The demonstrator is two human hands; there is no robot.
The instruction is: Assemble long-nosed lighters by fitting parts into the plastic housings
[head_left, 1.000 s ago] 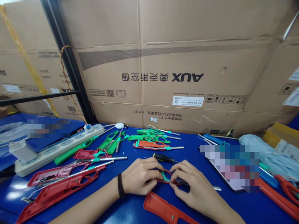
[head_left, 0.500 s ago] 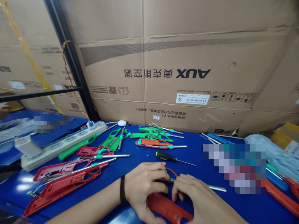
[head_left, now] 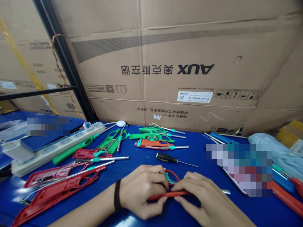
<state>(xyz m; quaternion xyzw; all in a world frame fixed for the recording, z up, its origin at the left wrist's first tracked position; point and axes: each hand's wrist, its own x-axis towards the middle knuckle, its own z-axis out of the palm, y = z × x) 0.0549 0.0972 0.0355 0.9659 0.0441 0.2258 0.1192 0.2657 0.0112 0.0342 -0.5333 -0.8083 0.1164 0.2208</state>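
We hold the orange-red half-shell of a stick lighter (head_left: 169,194) at the near part of the blue table (head_left: 139,161), our left hand (head_left: 146,190) pinching one end and our right hand (head_left: 201,193) the other, fingertips close together. Just beyond it we see a red finger loop (head_left: 177,175) and a teal trigger (head_left: 168,177); a metal tube (head_left: 226,191) pokes out past our right hand. Opened red lighters (head_left: 63,192) lie to our left. Farther off rest a black-and-yellow screwdriver (head_left: 167,158), an opened orange lighter (head_left: 155,144) and, behind that, green lighters (head_left: 151,136), with printed cardboard (head_left: 153,47) standing at the back.
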